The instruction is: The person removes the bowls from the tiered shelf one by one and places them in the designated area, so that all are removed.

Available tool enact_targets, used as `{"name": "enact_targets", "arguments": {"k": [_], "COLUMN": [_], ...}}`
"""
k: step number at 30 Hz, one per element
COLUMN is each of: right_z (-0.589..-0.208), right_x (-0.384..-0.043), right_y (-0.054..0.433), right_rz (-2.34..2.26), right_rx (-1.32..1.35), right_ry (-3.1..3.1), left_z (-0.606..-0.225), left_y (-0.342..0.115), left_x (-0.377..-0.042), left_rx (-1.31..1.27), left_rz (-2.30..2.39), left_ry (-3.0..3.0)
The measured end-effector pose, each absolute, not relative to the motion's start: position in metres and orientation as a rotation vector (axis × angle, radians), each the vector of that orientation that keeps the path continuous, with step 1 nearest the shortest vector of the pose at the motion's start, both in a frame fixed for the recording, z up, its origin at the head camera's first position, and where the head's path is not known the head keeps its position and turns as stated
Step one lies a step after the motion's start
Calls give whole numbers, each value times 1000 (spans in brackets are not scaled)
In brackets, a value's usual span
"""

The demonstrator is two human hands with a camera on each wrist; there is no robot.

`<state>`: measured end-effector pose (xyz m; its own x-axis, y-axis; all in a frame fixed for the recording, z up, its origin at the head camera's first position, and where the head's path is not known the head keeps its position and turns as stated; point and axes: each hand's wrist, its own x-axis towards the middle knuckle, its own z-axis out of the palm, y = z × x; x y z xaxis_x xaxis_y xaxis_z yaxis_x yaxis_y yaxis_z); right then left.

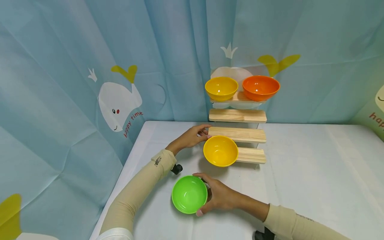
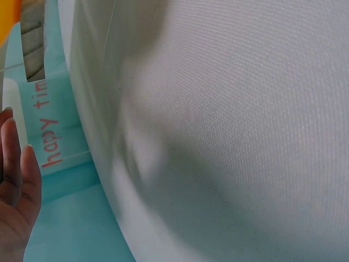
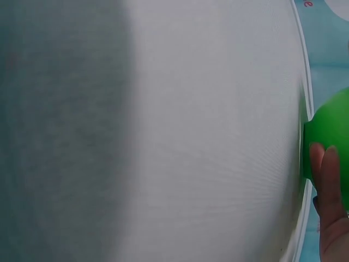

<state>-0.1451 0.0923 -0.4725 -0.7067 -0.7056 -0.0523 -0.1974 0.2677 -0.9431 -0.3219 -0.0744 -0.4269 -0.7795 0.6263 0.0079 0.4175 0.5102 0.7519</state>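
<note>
My right hand (image 1: 220, 195) holds a green bowl (image 1: 189, 194) by its right side, low over the white table. The thumb is at the near rim and the fingers at the far rim. In the right wrist view, fingers (image 3: 329, 180) lie along the outside of the green bowl (image 3: 330, 128). A yellow bowl (image 1: 220, 151) covers the left end of the rack's lowest wooden shelf (image 1: 251, 155). My left hand (image 1: 192, 136) is beside that bowl's upper left rim, thumb close to it; contact cannot be told. Its fingers (image 2: 30, 174) look fairly straight in the left wrist view.
Wooden shelves rise in steps toward the back. On the top shelf (image 1: 238, 97) sit another yellow bowl (image 1: 221, 88) at left and an orange bowl (image 1: 261, 88) at right. A light blue curtain (image 1: 180, 60) with whale prints hangs behind and left of the table (image 1: 312, 173).
</note>
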Motion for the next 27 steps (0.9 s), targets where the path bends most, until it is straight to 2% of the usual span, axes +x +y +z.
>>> {"name": "enact_targets", "arguments": {"k": [27], "right_z": [-466], "right_x": [-144], "right_y": [101], "right_rz": [-1356], "right_rx": [-831], "right_ry": [2095], "left_z": [-428], "left_y": [-73], "left_x": [-323], "left_rx": [882], "left_rz": [1124], "left_ry": [2489]}}
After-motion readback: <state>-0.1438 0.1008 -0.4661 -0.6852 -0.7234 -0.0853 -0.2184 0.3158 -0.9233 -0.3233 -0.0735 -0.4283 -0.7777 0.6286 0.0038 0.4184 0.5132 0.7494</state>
